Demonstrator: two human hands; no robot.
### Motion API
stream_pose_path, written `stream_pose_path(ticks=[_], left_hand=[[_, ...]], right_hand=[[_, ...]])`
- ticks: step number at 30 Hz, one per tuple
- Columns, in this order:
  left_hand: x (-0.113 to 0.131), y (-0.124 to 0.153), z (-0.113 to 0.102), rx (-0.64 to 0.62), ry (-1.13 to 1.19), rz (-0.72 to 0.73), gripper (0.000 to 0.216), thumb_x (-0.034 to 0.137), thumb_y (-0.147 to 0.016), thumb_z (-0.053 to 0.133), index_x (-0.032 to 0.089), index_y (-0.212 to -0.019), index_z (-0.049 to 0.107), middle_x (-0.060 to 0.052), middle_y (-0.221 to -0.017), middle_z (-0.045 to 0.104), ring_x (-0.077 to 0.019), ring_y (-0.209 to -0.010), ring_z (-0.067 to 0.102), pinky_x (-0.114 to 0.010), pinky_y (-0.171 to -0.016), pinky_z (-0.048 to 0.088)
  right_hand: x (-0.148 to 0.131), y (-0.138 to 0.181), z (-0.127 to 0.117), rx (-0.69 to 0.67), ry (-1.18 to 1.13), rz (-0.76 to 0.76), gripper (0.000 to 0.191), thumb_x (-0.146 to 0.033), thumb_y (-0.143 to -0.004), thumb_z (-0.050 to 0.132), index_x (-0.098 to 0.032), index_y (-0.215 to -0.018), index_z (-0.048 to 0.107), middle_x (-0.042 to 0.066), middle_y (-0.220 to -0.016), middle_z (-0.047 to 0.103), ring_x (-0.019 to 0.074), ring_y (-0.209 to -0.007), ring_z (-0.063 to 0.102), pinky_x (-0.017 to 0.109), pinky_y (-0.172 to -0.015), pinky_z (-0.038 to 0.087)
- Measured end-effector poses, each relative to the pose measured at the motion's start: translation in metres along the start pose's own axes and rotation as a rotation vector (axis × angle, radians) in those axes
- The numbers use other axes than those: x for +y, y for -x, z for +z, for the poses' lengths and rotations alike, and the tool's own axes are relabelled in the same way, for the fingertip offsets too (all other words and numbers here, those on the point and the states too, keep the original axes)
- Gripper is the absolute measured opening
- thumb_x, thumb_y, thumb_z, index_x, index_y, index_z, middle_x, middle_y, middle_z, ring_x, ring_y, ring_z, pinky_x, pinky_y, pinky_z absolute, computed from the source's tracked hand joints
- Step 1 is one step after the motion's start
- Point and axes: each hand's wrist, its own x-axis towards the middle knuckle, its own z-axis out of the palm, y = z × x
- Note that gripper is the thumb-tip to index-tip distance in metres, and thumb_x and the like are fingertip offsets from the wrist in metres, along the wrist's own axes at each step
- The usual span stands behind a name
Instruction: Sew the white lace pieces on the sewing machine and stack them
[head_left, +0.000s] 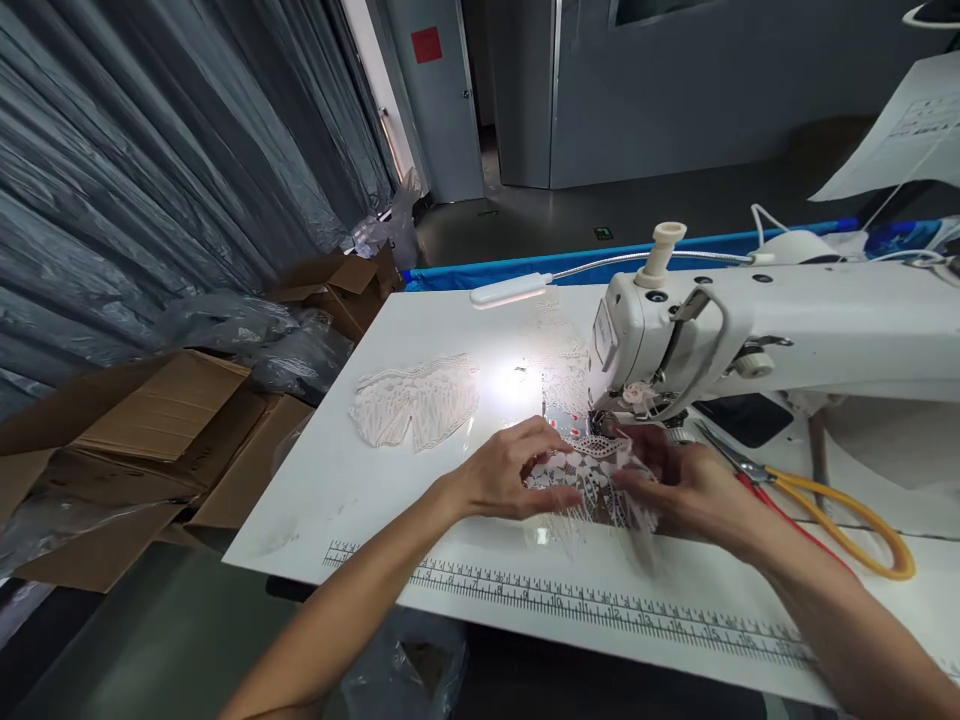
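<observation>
A piece of white lace fabric [596, 470] with a dotted upper edge and loose fringe-like threads hangs between my two hands, just in front of the sewing machine's needle area [604, 422]. My left hand [521, 468] is curled at the lace's left side, fingertips on its upper edge and thumb lower down. At the right side, my right hand [675, 480] pinches the lace close under the machine head; some of its fingers are hidden or blurred. The white sewing machine [690, 320] stands over the fabric.
Another lace piece [416, 400] lies flat on the white table [315, 500], left of a bright light spot. Yellow-handled scissors [847, 520] rest at the right. A printed ruler [555, 600] runs along the front edge. Cardboard boxes [165, 430] and plastic stand left.
</observation>
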Motion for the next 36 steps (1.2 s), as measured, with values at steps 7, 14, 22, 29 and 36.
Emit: stream_pose_path(ticks=[7,14,22,29,36], left_hand=[[0.011,0.008,-0.005,0.020,0.225,-0.466,0.071,0.055,-0.079,0.064,0.017,-0.136,0.042,-0.008,-0.094,0.062,-0.0180,-0.074,0.059,-0.028,-0.060,0.045],[0.018,0.008,0.013,0.135,0.037,-0.572,0.066,0.042,-0.085,0.057,0.014,-0.140,0.035,0.002,-0.066,0.054,-0.0160,-0.056,0.052,-0.032,-0.062,0.045],[0.018,0.008,0.006,0.129,0.096,-0.616,0.076,0.047,-0.081,0.062,0.015,-0.143,0.032,0.002,-0.067,0.055,-0.0168,-0.059,0.055,-0.029,-0.060,0.045],[0.012,0.006,0.004,0.191,0.015,-0.617,0.070,0.050,-0.077,0.066,0.017,-0.134,0.044,0.002,-0.072,0.051,-0.0150,-0.065,0.050,-0.026,-0.061,0.041],[0.013,0.001,0.003,0.196,0.034,-0.669,0.076,0.054,-0.078,0.065,0.017,-0.139,0.038,0.006,-0.067,0.041,-0.0124,-0.060,0.044,-0.023,-0.056,0.035]], right_hand=[[-0.017,-0.005,0.024,-0.095,-0.125,-0.097,0.061,-0.050,-0.088,0.057,-0.020,-0.139,0.042,0.009,-0.104,0.066,0.0211,-0.087,0.064,0.038,-0.075,0.055],[0.019,0.003,0.005,0.144,0.754,-0.482,0.038,-0.033,-0.096,0.040,-0.020,-0.128,0.057,0.014,-0.109,0.062,0.0262,-0.096,0.061,0.045,-0.084,0.052],[0.030,-0.018,0.002,0.133,1.137,-0.631,0.044,-0.029,-0.095,0.034,-0.022,-0.134,0.054,0.017,-0.104,0.057,0.0261,-0.079,0.060,0.040,-0.061,0.052],[0.034,-0.012,-0.009,0.098,0.873,-0.566,0.043,-0.033,-0.096,0.037,-0.022,-0.135,0.053,0.015,-0.108,0.058,0.0255,-0.090,0.060,0.040,-0.072,0.054],[0.029,-0.004,-0.005,0.076,0.840,-0.562,0.038,-0.029,-0.094,0.041,-0.024,-0.129,0.057,0.013,-0.112,0.056,0.0261,-0.095,0.053,0.045,-0.082,0.050]])
